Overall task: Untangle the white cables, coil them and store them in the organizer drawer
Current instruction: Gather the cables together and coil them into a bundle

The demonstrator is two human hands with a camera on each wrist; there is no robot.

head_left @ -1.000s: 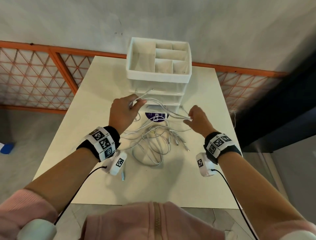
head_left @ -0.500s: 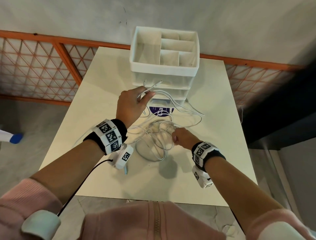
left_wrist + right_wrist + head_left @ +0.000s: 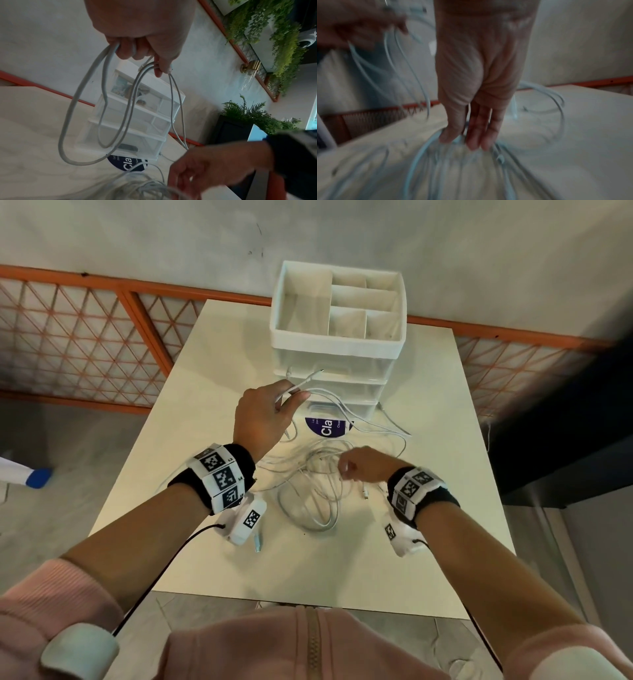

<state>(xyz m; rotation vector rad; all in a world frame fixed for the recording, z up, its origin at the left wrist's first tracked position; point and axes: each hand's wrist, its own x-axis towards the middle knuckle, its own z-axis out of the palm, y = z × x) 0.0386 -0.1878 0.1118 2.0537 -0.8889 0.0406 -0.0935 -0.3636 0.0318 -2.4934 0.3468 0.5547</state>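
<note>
The left hand is raised near the far middle of the pale rectangular tabletop, its fingers curled round a few hanging loops of thin white cable, one plug end poking out past the thumb. The right hand reaches down into the loose tangle of white cables lying at the centre of the tabletop; its fingers point down among the strands, but the wrist view is blurred and I cannot tell whether it pinches one or only touches them.

By my reading the task is at an early stage: one cable is partly looped in the left hand, most of the pile is unsorted, and nothing has gone into storage. The white plastic organizer with translucent drawers stands at the far edge, its drawers apparently closed and its open top tray divided into compartments. A round dark purple sticker with white lettering lies just in front of it.

Behind the tabletop runs an orange-framed mesh panel against a pale grey wall; green hanging plants show in the left wrist view.
</note>
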